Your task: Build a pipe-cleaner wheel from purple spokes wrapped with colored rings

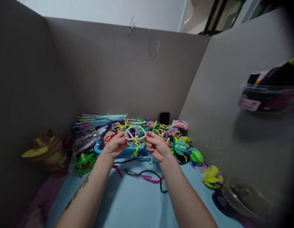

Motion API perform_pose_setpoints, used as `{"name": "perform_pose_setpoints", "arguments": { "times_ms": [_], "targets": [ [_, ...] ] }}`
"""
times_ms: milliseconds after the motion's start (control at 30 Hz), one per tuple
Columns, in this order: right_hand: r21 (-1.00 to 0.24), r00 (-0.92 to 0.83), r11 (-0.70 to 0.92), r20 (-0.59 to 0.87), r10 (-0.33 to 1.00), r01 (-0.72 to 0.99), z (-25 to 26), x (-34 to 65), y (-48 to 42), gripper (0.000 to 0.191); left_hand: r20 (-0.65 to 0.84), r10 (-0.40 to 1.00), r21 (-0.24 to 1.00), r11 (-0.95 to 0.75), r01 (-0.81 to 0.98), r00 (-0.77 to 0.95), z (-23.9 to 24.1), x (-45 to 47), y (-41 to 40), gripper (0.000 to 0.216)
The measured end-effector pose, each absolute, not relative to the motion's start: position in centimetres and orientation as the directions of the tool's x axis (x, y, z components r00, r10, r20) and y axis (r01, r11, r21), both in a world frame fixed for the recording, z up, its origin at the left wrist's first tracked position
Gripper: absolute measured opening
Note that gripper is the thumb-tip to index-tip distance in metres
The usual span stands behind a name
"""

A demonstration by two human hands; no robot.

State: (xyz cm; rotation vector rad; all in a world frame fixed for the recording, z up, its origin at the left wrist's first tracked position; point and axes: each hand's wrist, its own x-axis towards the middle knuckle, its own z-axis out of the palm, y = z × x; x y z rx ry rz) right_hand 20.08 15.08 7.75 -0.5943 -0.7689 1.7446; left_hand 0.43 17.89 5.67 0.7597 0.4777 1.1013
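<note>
Left hand and right hand both pinch the pipe-cleaner ring (held between them)

Both forearms reach forward, the left hand and right hand raised together, fingers pinched.

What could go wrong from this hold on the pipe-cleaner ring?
1. Both hands, left hand and right hand, pinch the pipe-cleaner ring only at its edges; the thin loop could bend out of shape.
2. Its dangling yellow end hangs just above the tangled pile and could snag.
3. Loose strands lie on the blue mat between the forearms and might be swept off.
</note>
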Motion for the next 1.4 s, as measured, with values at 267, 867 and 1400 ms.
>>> {"name": "perform_pose_setpoints", "arguments": {
  "times_ms": [267,867,1400],
  "targets": [
    [-0.693,-0.411,-0.338,-0.065,0.909,-0.637,7.76,20.42,15.0,0.021,0.052,0.913,0.77,0.221,-0.599,0.404,5.26,-0.12,18.07,0.031],
    [-0.669,-0.354,-0.308,-0.071,0.932,-0.677,7.6,20.05,15.07,0.017,0.048,0.917,0.753,0.227,-0.618,0.395,5.9,0.08,17.79,0.029],
    [-0.628,-0.386,-0.309,-0.016,0.922,-0.714,7.53,19.7,15.0,0.025,0.019,0.914,0.779,0.24,-0.58,0.404,5.99,0.47,17.51,0.033]
  ]
}}
